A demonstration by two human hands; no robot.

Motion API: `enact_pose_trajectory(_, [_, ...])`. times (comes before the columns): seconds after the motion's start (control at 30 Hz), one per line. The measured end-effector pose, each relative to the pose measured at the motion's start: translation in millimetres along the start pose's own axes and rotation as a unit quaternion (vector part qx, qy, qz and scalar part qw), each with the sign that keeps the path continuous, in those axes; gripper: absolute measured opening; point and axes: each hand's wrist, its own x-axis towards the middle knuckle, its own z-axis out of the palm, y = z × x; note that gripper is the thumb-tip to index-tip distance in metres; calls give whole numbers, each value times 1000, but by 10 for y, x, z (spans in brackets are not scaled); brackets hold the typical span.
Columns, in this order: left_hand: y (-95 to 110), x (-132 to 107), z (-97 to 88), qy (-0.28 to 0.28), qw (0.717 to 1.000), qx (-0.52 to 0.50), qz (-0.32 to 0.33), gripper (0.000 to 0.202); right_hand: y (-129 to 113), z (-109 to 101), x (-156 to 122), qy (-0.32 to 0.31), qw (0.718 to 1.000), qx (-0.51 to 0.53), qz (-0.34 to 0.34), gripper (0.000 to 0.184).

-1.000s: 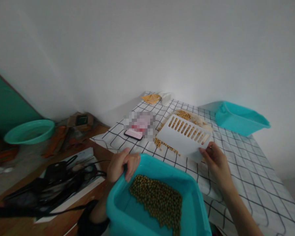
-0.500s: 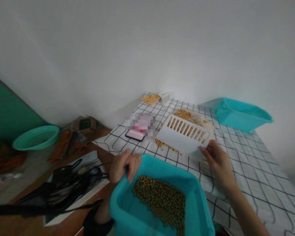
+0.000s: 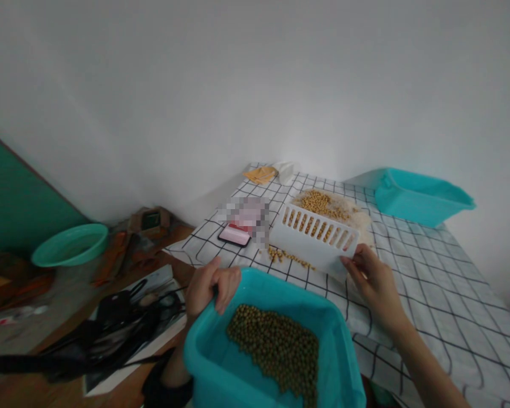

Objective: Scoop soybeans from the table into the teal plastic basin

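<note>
At right hand [image 3: 373, 281], slotted white panel [image 3: 312, 242]

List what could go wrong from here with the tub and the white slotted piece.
1. The left hand grips the turquoise tub at one corner; if it tips, the brownish beans inside might spill.
2. The right hand pinches the white slotted piece near one corner, so it could twist or slip.
3. Loose yellow beans lie beside that piece on the checked cloth; a sideways sweep could scatter them, perhaps towards the phone.
</note>
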Motion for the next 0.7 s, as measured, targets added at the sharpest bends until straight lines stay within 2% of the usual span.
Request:
enact_pose_trajectory(0.17, [29,13,-10,13,999,-36,31,70,21,5,30,-11,1000,13,21,18])
enact_pose_trajectory(0.4, [119,43,-68,-2,1000,1,7,72,140,15,75,-27,994,94,54,19])
enact_pose_trajectory(0.7, [60,46,-71,-4,1000,-26,12,70,209,75,105,-79,971,213,80,23])
